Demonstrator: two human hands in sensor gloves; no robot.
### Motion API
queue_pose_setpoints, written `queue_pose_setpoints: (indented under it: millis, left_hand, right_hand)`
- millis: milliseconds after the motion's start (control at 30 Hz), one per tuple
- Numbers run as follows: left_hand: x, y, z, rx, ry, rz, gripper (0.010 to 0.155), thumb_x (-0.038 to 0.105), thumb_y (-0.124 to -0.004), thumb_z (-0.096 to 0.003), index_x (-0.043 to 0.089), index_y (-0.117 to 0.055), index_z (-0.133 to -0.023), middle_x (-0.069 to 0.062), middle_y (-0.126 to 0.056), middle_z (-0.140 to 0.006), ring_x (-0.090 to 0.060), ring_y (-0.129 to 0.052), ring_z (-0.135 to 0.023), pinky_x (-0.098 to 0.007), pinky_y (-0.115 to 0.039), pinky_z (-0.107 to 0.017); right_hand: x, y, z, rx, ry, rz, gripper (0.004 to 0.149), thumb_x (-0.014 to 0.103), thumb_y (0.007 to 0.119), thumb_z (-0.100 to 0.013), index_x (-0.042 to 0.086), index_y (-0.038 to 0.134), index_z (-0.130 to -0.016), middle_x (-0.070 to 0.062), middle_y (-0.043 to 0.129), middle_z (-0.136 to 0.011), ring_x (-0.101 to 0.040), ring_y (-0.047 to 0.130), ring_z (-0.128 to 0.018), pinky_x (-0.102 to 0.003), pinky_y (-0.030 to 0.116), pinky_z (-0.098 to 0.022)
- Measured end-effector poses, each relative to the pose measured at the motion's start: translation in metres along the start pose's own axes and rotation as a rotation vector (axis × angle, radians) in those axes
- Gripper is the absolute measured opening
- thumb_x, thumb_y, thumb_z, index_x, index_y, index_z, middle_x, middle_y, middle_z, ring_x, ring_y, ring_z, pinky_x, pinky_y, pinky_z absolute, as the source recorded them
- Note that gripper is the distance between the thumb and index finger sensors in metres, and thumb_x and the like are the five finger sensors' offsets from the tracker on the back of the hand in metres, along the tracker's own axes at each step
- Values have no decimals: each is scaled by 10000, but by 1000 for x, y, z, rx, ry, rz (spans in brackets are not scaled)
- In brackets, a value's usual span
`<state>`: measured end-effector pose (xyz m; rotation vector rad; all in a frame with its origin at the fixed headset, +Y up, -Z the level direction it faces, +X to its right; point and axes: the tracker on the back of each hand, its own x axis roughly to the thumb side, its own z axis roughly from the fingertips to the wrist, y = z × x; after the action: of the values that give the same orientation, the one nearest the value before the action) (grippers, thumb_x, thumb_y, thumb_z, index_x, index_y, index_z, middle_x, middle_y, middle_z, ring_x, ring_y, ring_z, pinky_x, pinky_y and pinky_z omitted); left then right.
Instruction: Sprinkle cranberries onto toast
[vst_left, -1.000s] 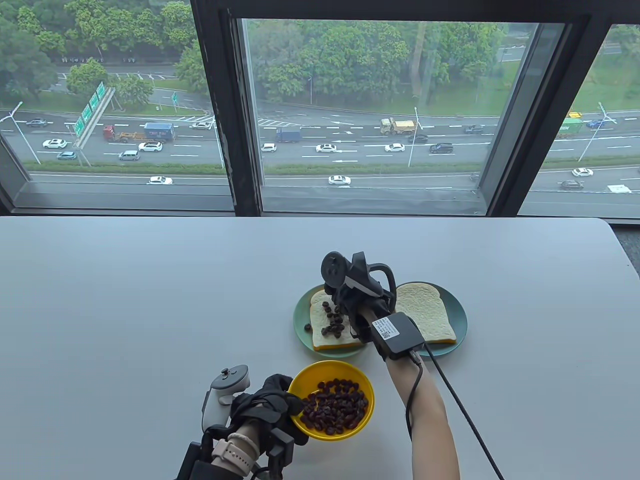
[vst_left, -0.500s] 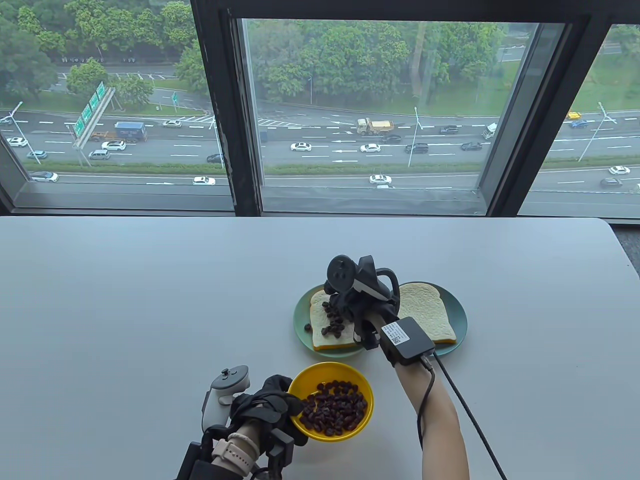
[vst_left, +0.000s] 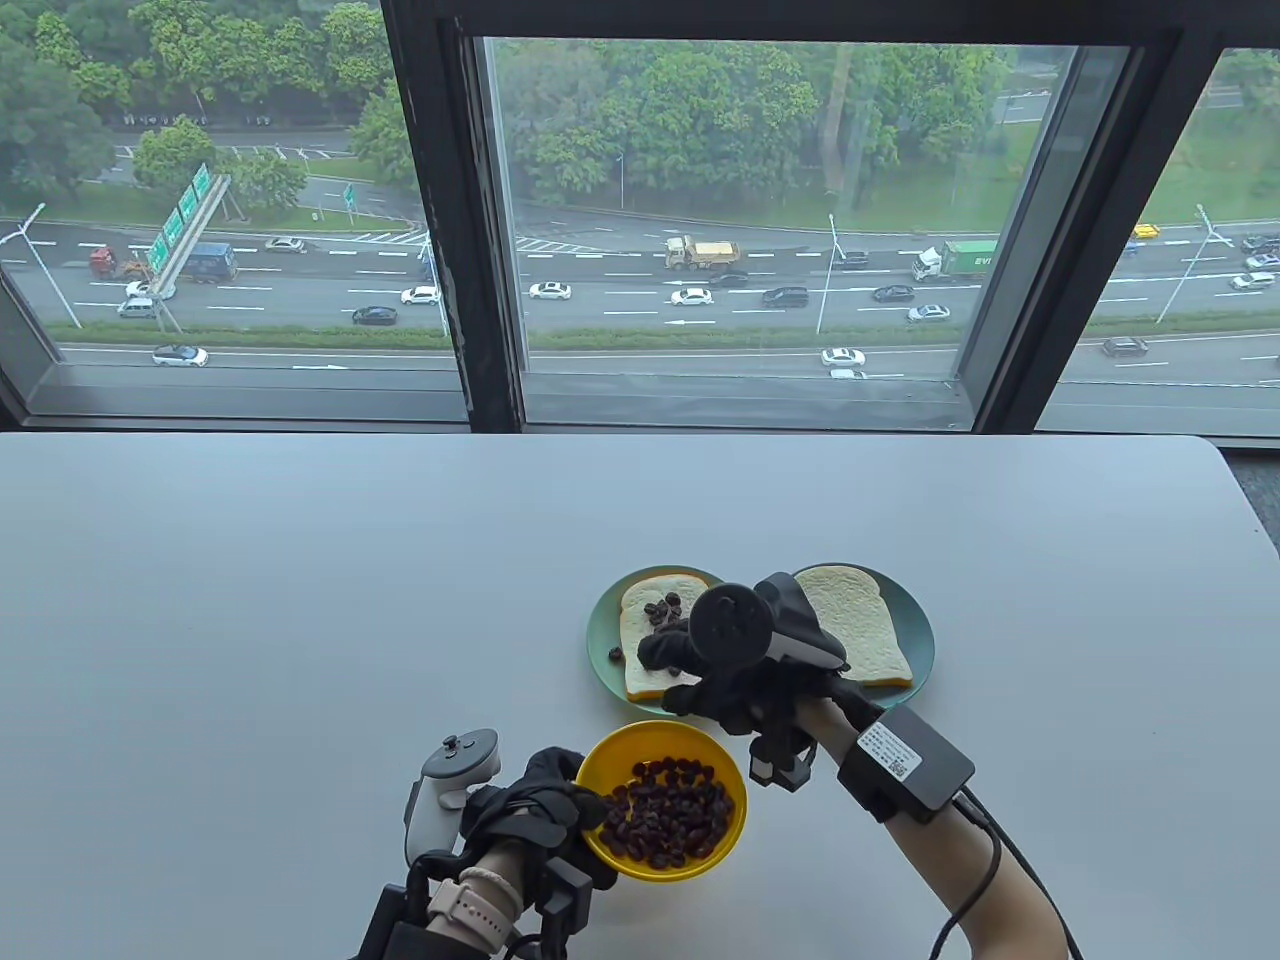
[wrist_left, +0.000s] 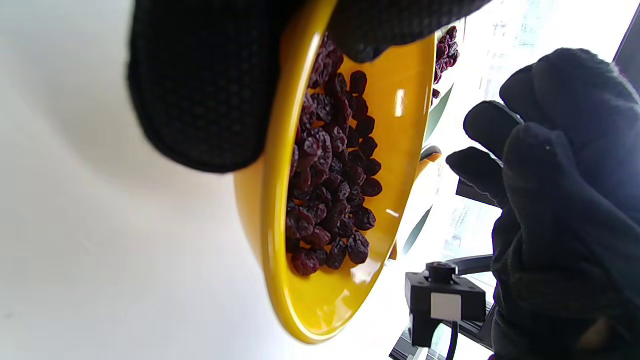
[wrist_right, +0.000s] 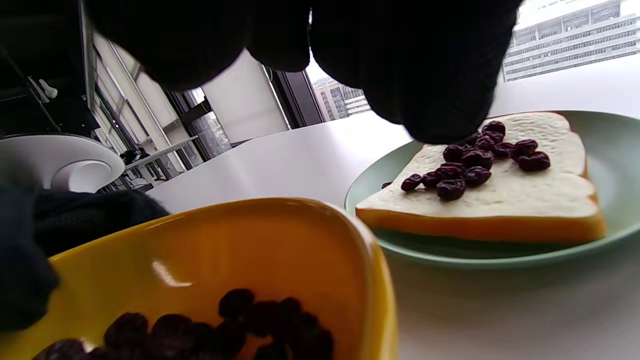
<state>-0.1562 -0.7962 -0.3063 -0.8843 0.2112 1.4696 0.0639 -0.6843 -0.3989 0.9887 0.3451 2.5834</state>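
Note:
A yellow bowl (vst_left: 720, 770) of dried cranberries (vst_left: 668, 822) stands at the table's front. My left hand (vst_left: 583, 792) grips its left rim, thumb inside (wrist_left: 390, 25) and fingers outside. A slice of toast (vst_left: 640, 675) with a patch of cranberries (vst_left: 665, 608) on it lies on a green plate (vst_left: 600, 640). My right hand (vst_left: 668, 675) hovers between that plate and the bowl, over the toast's near edge. Its fingers (wrist_left: 480, 165) are loosely spread and hold nothing that I can see. The toast (wrist_right: 500, 200) and bowl (wrist_right: 250, 240) both show in the right wrist view.
A second, bare slice of toast (vst_left: 855, 625) lies on another green plate (vst_left: 922, 640) just to the right. One stray cranberry (vst_left: 615, 654) lies on the left plate. The right wrist cable (vst_left: 985, 860) trails to the front edge. A window runs behind the table.
My right hand has drawn back from above the toast toward the bowl and turned over, uncovering the cranberries on the slice. The left hand and bowl have stayed put.

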Motion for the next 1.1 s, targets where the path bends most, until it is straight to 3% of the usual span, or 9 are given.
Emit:
queue_pose_setpoints:
  millis: [100, 267, 333, 533, 600, 667, 767, 1100]
  left_hand:
    - [1, -1, 1, 2, -7, -2, 611, 218, -722, -485, 280, -323, -944, -143, -561, -759, -313, -740, -513, -335, -973, -271]
    - [2, -1, 1, 12, -30, 25, 612, 214, -728, -480, 284, -328, -938, -140, -565, -756, -310, -744, -512, -336, -977, -270]
    - [2, -3, 1, 16, -35, 48, 617, 210, -732, -478, 280, -324, -935, -145, -560, -752, -315, -739, -508, -342, -977, -265]
    - [4, -4, 2, 34, -64, 38, 621, 196, -738, -473, 283, -322, -925, -148, -551, -750, -323, -729, -508, -356, -976, -273]
    - [3, -4, 2, 10, -66, 74, 621, 193, -737, -473, 280, -321, -927, -151, -551, -749, -325, -728, -507, -358, -974, -269]
    - [3, -4, 2, 19, -75, 49, 621, 194, -738, -472, 278, -325, -927, -152, -551, -748, -326, -728, -505, -359, -973, -267]
    - [3, -5, 2, 11, -72, 50, 621, 197, -737, -474, 277, -321, -930, -154, -551, -748, -326, -727, -504, -357, -973, -267]
    - [-1, -6, -1, 5, -38, 15, 614, 206, -724, -482, 275, -318, -938, -150, -555, -757, -318, -734, -509, -344, -968, -267]
  right_hand:
    - [19, 10, 12, 121, -60, 22, 668, 441, 771, -351, 292, 534, -958, -85, 585, -985, -318, 820, -803, -311, 887, -494]
    - [39, 38, 22, 345, -92, 229, 802, 455, 797, -330, 285, 386, -998, -118, 432, -1030, -368, 697, -870, -275, 813, -560]
    - [45, 48, 23, 378, -109, 284, 835, 447, 816, -317, 298, 358, -999, -116, 382, -1041, -395, 618, -900, -309, 769, -589]
    - [62, 63, 19, 271, -136, 581, 769, 422, 810, -287, 338, 448, -960, -32, 475, -1008, -304, 644, -878, -266, 810, -538]
    - [67, 64, 19, 152, -130, 635, 651, 344, 821, -292, 376, 547, -881, 12, 582, -947, -229, 764, -787, -208, 870, -452]
    - [70, 64, 19, 84, -160, 676, 570, 354, 850, -273, 391, 649, -805, 38, 713, -860, -169, 871, -665, -179, 921, -377]
    - [70, 63, 20, 36, -170, 644, 509, 343, 877, -253, 391, 728, -738, 39, 776, -802, -162, 914, -590, -158, 950, -315]
    - [66, 50, 33, -27, -191, 529, 487, 342, 894, -242, 387, 765, -710, 49, 826, -748, -141, 947, -536, -131, 975, -277]
